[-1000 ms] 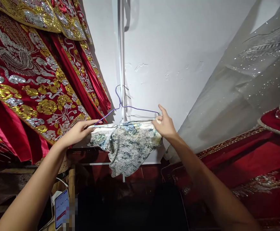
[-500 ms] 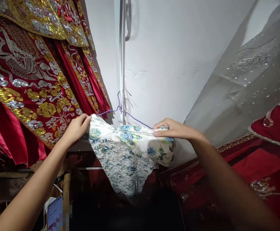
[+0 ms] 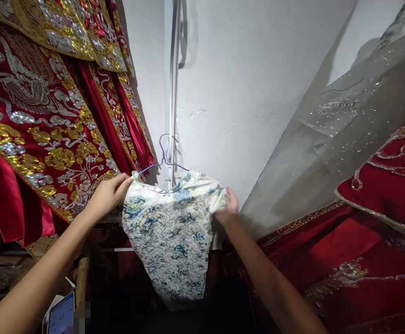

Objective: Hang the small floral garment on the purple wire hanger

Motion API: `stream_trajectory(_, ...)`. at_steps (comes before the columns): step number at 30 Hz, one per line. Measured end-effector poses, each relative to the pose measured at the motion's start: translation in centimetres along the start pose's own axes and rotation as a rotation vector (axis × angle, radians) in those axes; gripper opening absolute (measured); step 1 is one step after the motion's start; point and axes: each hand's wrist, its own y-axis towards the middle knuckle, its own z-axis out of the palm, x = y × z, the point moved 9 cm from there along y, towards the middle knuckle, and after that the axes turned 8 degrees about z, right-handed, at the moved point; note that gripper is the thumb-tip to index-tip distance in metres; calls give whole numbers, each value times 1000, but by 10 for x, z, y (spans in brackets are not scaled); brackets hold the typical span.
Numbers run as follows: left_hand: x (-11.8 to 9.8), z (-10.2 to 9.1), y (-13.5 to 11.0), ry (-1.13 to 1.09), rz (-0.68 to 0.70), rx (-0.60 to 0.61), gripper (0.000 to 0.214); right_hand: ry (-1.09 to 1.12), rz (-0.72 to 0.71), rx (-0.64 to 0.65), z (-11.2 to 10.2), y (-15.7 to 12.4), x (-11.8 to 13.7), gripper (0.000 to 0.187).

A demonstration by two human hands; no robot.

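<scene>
A white top with blue and green flowers [image 3: 170, 232] hangs on a thin purple hanger [image 3: 163, 160], whose hook and upper arms show above the neckline. My left hand [image 3: 110, 192] pinches the top's left shoulder, together with the end of the hanger. At the opposite side, my right hand [image 3: 229, 206] is closed at the edge of the right sleeve; it is slightly blurred, and some fingers are hidden behind the cloth. Cloth covers the hanger's right end.
Red garments with gold and silver embroidery [image 3: 59, 116] hang at the left. A pale glittery fabric [image 3: 313, 134] and a red beaded garment [image 3: 379, 185] are at the right. A metal pole [image 3: 172, 93] stands before the white wall. A phone [image 3: 61, 315] lies lower left.
My right hand has moved down and left from the hanger's right arm to the sleeve edge. The right shoulder cloth now sits higher over the hanger, and the top hangs straighter.
</scene>
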Motion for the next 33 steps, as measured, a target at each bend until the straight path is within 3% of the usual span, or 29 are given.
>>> stream_trajectory(3, -2, -8, -5, 29, -77, -41, 38, 186, -70, 63, -11, 1, 38, 79)
stream_trajectory(5, -10, -14, -4, 25, -115, -107, 39, 248, -158, 94, -13, -8, 77, 80)
stream_trajectory(7, -20, -14, -2, -10, -119, -148, 40, 174, -207, 116, -3, -22, 107, 76)
stream_trajectory(9, -27, -10, 1, -36, -104, -161, 39, 19, -200, 148, 13, -36, 115, 69)
stream_trajectory(11, -31, -1, 0, -49, -85, -161, 37, -155, -174, 270, 35, -50, 100, 63)
stream_trajectory(14, -31, 23, -7, -152, -58, -148, 37, -377, -177, 638, 67, -76, 48, 48)
stream_trajectory(15, -32, 32, -10, -224, -44, -147, 36, -458, -210, 684, 70, -82, 30, 43)
stream_trajectory(18, -45, 56, -19, -486, 42, -199, 34, -707, -373, 539, 65, -83, -12, 47)
stream_trajectory(21, -71, 74, -23, -723, 115, -269, 37, -850, -495, 421, 75, -90, -47, 84)
stream_trajectory(24, -105, 101, -22, -974, 105, -159, 36, -917, -600, 338, 99, -102, -69, 114)
stream_trajectory(27, -136, 123, -24, -1244, 14, 1, 24, -850, -649, 169, 110, -108, -65, 119)
stream_trajectory(29, -145, 126, -25, -1444, -67, 18, 23, -792, -654, 82, 108, -109, -52, 114)
stream_trajectory(31, -143, 126, -24, -1650, -177, -5, 27, -794, -661, 110, 107, -111, -37, 105)
stream_trajectory(33, -135, 128, -22, -1807, -299, 13, 29, -834, -665, 217, 105, -112, -27, 98)
